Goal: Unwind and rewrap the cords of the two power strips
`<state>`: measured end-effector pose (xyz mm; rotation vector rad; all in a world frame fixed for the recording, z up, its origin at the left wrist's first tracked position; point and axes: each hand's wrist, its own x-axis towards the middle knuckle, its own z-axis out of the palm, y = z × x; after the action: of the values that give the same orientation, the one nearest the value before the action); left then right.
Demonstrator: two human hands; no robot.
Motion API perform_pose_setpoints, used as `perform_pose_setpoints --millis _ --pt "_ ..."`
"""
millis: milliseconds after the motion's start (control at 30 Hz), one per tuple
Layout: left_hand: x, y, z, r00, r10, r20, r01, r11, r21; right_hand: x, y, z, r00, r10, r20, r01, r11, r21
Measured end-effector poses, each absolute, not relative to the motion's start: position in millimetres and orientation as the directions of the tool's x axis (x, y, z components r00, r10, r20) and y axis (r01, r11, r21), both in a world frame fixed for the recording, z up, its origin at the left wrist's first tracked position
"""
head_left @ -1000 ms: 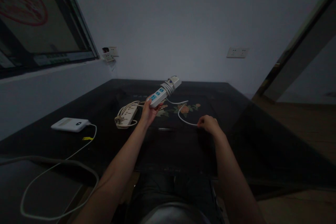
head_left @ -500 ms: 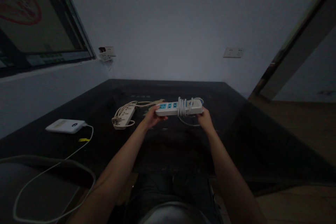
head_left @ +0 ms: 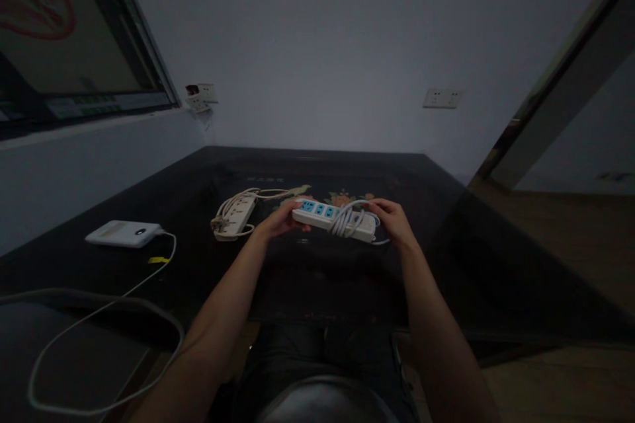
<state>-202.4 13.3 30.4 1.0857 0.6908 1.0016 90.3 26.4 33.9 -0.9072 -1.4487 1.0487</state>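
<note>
A white power strip [head_left: 322, 213] with blue sockets is held over the dark table, tilted down toward its right end. My left hand [head_left: 284, 219] is closed around its left end. A grey-white cord [head_left: 344, 221] is wound several times about the strip's right half. At that end my right hand [head_left: 391, 217] pinches a loop of the cord between its fingers, apart from the strip's body. Left of my hands, a second power strip [head_left: 239, 215] lies on the table with a beige cord bundled on and around it.
The dark table [head_left: 317, 277] has a printed flower pattern. On its left lies a white device [head_left: 123, 233] with a white cable [head_left: 143, 285] and a yellow tag [head_left: 159, 260]. Sockets [head_left: 442, 98] are set in the wall behind. A window [head_left: 89, 46] is at left.
The wound power strip has tipped, its right end now lower. My right hand has let go of the strip's end and taken a loop of cord. The coils look looser and slanted.
</note>
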Motion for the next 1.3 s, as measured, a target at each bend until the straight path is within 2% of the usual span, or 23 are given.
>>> perform_pose_setpoints --millis 167,267,333,400,500,633,733,800,967,1100,1167,1300 --pt "-207.5 20.0 27.4 0.324 0.945 0.042 -0.302 0.061 0.952 91.7 31.5 33.2 -0.004 0.901 0.433 0.160 0.428 -0.889" --pt "-206.3 23.9 26.4 0.220 0.974 0.043 -0.359 0.040 0.932 93.0 33.8 31.8 0.080 0.845 0.528 0.223 0.501 -0.836" --pt "-206.3 26.0 27.0 0.116 0.992 0.042 -0.424 0.011 0.905 94.1 33.9 31.6 0.081 0.850 0.521 0.221 0.494 -0.841" --pt "-207.2 26.6 29.5 0.031 0.999 0.040 -0.492 -0.020 0.870 93.5 32.2 32.0 0.013 0.890 0.455 0.189 0.445 -0.875" --pt "-208.6 24.7 35.2 -0.020 1.000 0.022 -0.566 -0.030 0.824 88.2 26.3 33.1 -0.198 0.925 0.324 0.162 0.356 -0.920" --pt "-208.9 21.8 38.9 0.045 0.998 0.036 -0.578 -0.003 0.816 78.3 17.2 33.5 -0.438 0.878 0.192 0.213 0.309 -0.927" --pt "-208.9 20.6 37.4 0.146 0.985 0.087 -0.568 0.011 0.823 74.5 17.7 31.1 -0.476 0.861 0.177 0.281 0.340 -0.898" --pt "-209.6 19.6 35.7 0.199 0.976 0.085 -0.557 0.042 0.829 75.2 23.2 27.8 -0.383 0.897 0.219 0.322 0.352 -0.879" --pt "-211.8 20.2 29.5 0.290 0.957 -0.012 -0.464 0.151 0.873 87.5 40.7 19.3 0.038 0.921 0.388 0.346 0.352 -0.870" --pt "-212.2 27.5 23.0 0.186 0.980 -0.074 -0.457 0.154 0.876 95.2 43.5 18.3 0.349 0.825 0.444 0.237 0.380 -0.894" --pt "-212.8 31.2 21.4 0.087 0.994 -0.072 -0.501 0.106 0.859 94.6 42.2 19.4 0.410 0.808 0.423 0.163 0.391 -0.906" --pt "-215.5 34.1 25.6 -0.097 0.995 -0.009 -0.636 -0.055 0.769 89.4 39.4 20.9 0.361 0.859 0.362 0.148 0.331 -0.932"
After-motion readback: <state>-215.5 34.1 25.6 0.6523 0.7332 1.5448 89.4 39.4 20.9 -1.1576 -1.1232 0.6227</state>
